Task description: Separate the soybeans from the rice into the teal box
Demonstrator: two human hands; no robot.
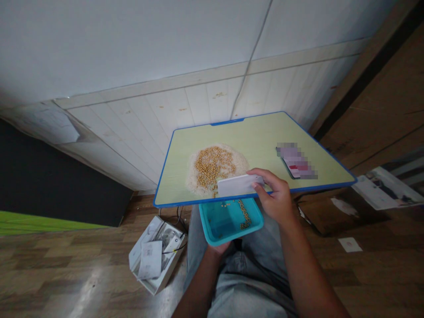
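Observation:
My right hand [273,192] pinches a flat white card [236,185] between thumb and fingers, its edge at the near rim of the table. Beside the card lies a heap of soybeans [212,164] on a bed of white rice grains [239,160]. Under the table's front edge, a turquoise plastic basin [218,241] rests over my lap with some soybeans gathered along its right side. My left hand [219,248] supports the basin from below; most of its fingers are hidden beneath it.
The small pale-green table [261,128] has a blue rim and stands against a panelled wall. A phone [296,163], partly pixelated, lies on its right side. On the floor at left is an open white box [157,254] with papers and cables. A cardboard box [326,212] stands at right.

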